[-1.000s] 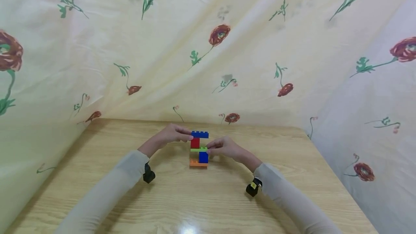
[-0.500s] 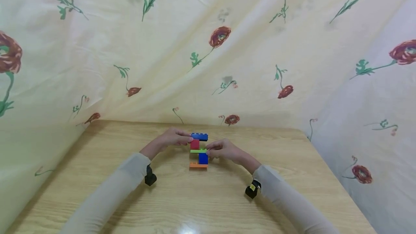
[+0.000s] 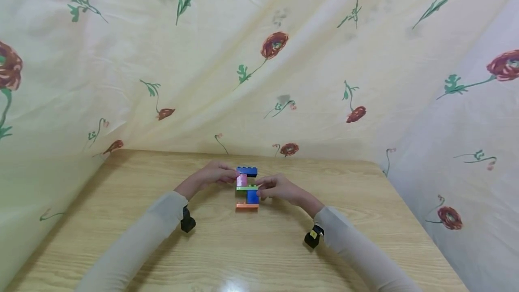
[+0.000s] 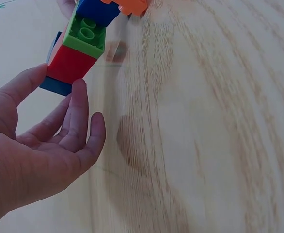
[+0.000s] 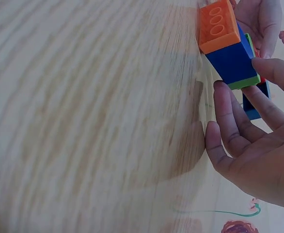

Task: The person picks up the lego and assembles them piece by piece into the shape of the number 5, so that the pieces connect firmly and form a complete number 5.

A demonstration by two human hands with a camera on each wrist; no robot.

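My left hand point(image 3: 211, 174) and right hand point(image 3: 279, 188) still pinch the small stacked plastic brick tower point(image 3: 247, 188). It now hangs lifted and tilted above the wooden table point(image 3: 243, 256); before, it stood there.

Looks like a home setup, or a makeshift recording corner in a room, not a lab or workshop. A pale yellow cloth point(image 3: 259, 57) printed with red flowers and green stems hangs as a backdrop behind and on both sides, creased and draped like a bedsheet or curtain. It closes in a wooden table point(image 3: 243, 256) with light grain and a glossy top that reflects an overhead lamp near the front edge. The only item on it is a small stack of plastic toy bricks point(image 3: 247, 188). No tools, machines, shelves or kitchen gear in view, so household feel, exact room cannot tell.
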